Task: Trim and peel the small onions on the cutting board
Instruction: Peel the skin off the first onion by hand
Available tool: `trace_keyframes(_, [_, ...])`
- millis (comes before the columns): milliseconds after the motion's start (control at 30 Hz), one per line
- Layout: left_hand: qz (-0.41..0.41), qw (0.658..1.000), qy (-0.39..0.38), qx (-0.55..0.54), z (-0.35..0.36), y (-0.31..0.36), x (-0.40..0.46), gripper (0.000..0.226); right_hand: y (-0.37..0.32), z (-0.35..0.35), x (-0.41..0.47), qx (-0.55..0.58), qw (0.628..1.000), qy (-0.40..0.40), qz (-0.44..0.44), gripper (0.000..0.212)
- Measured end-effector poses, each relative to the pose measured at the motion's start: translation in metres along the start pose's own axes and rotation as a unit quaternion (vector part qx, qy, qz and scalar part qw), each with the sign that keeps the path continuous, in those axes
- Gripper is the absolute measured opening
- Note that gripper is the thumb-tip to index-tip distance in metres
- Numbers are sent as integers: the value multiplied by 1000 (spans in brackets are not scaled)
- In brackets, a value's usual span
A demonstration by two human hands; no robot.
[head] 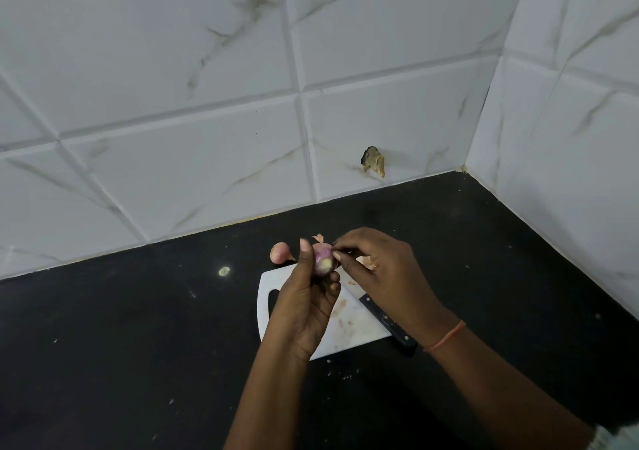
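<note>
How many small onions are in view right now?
2. One small onion is held in the left hand; another onion lies beyond the cutting board. The hands may hide more.

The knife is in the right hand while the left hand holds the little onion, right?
Not quite. In the head view the knife lies on the cutting board; the right hand pinches skin on the onion that the left hand holds.

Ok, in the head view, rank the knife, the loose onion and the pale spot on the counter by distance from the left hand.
From the left hand:
1. Loose onion, just beyond it, at the board's far edge.
2. Knife, to its right, partly under the right wrist.
3. Pale spot, out to the left on the counter.
</note>
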State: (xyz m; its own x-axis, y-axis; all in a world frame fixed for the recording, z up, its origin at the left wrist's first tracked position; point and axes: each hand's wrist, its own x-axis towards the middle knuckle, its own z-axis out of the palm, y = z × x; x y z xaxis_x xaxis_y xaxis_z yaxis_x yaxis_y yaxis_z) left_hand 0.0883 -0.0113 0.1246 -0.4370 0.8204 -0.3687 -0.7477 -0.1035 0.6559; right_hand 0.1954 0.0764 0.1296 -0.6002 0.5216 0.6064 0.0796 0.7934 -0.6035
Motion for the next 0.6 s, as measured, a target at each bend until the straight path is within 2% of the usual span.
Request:
trace_keyframes(233, [-19, 1000, -16, 10, 1, 0, -2, 55, -1, 4, 0, -8, 997, -46, 57, 6])
trace_keyframes(400, [-16, 999, -24, 30, 5, 5, -5, 68, -4, 1, 1, 167, 969, 42, 178, 8])
trace_keyframes(500, [-4, 999, -29, 25, 7, 7, -7, 67, -7, -5, 0, 198, 968, 8, 152, 11])
trace_keyframes(600, [-12, 999, -40, 30, 7, 6, -9, 70, -11, -9, 0, 178, 979, -44, 90, 32])
